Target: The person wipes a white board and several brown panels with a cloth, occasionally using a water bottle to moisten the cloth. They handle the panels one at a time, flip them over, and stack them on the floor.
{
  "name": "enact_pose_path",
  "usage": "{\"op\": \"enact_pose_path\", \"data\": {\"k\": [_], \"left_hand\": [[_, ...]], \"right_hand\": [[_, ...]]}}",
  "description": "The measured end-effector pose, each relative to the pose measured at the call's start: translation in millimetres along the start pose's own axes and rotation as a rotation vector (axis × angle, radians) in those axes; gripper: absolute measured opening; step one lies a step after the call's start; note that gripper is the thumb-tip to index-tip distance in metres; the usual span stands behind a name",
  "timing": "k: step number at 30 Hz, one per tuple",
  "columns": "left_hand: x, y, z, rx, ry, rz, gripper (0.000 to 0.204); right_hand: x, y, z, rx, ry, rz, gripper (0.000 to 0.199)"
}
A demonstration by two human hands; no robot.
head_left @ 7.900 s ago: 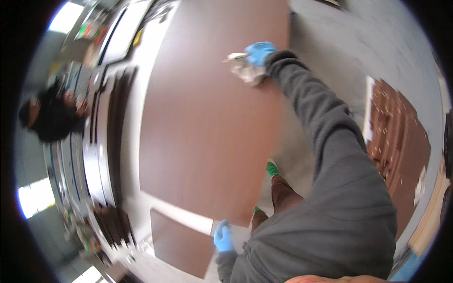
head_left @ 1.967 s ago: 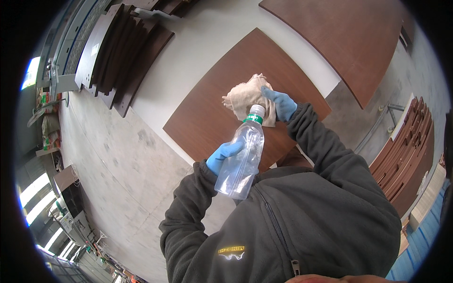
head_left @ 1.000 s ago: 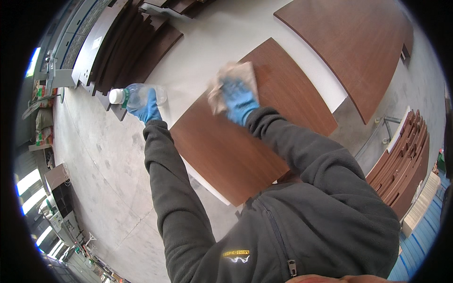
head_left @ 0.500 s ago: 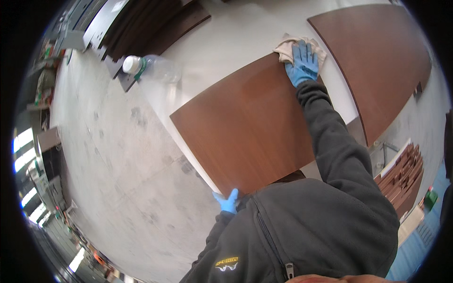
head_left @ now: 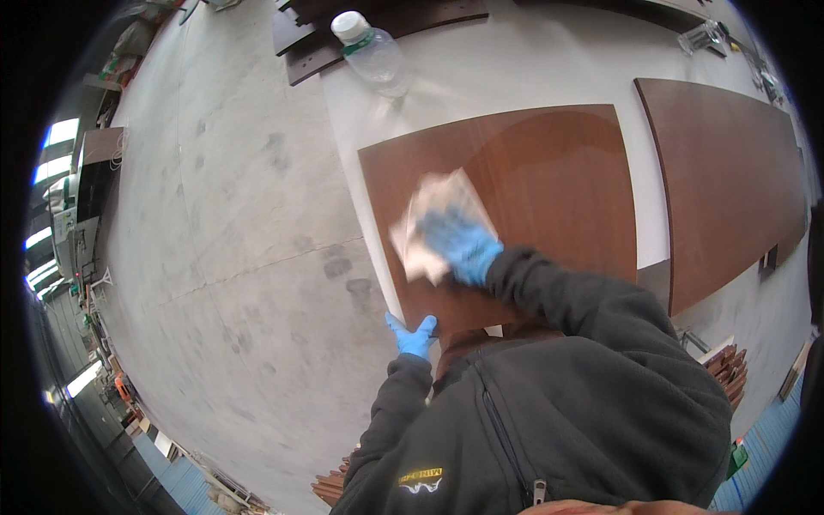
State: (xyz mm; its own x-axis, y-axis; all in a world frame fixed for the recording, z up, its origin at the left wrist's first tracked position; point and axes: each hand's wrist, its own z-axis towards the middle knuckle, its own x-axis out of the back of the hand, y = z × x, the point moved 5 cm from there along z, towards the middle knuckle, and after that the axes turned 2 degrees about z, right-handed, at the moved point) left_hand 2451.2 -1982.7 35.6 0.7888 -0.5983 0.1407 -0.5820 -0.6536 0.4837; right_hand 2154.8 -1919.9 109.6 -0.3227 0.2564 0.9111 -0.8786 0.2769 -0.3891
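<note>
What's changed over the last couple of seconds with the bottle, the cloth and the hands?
The left hand let go of the plastic bottle, which now stands on the white table, and moved to the near edge of the brown panel. The right hand slid the cloth from the far edge toward the middle. It still holds the cloth.

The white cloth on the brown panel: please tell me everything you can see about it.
The white cloth is a soft, crumpled rag, off-white, blurred in the head view. It lies flat on the near left part of the reddish-brown wood panel, close to the panel's left edge. The right hand, in a blue glove, presses on its lower right part and covers some of it. The cloth spreads out beyond the hand to the left and upward. Its weave and any stains cannot be made out.
</note>
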Motion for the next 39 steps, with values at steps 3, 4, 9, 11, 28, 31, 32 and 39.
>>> {"op": "enact_pose_path", "data": {"k": [3, 4, 9, 11, 28, 31, 32, 39], "left_hand": [[5, -5, 6, -0.009, 0.033, 0.043, 0.123], [6, -4, 6, -0.040, 0.030, 0.036, 0.124], [4, 0, 1, -0.067, 0.001, -0.050, 0.122], [6, 1, 1, -0.054, -0.020, -0.064, 0.114], [36, -26, 23, 0.084, -0.565, -0.562, 0.048], [37, -25, 23, 0.081, -0.555, -0.586, 0.046], [35, -22, 22, 0.050, -0.646, -0.627, 0.045], [29, -17, 23, -0.023, -0.631, -0.532, 0.051]], "right_hand": [[3, -47, 4, 0.372, 0.291, -0.004, 0.048], [-6, -34, 28, 0.288, 0.213, -0.139, 0.049], [-58, 34, 174, 0.044, 0.247, -0.188, 0.062], [-78, 11, 162, 0.050, 0.147, -0.201, 0.063], [41, 29, -262, -0.872, 0.287, -0.558, 0.061], [15, 31, -222, -1.233, 0.189, -0.201, 0.057], [-13, 13, -192, -1.162, 0.188, 0.064, 0.053], [-68, -112, -82, 0.087, 0.257, 0.024, 0.066]]}}
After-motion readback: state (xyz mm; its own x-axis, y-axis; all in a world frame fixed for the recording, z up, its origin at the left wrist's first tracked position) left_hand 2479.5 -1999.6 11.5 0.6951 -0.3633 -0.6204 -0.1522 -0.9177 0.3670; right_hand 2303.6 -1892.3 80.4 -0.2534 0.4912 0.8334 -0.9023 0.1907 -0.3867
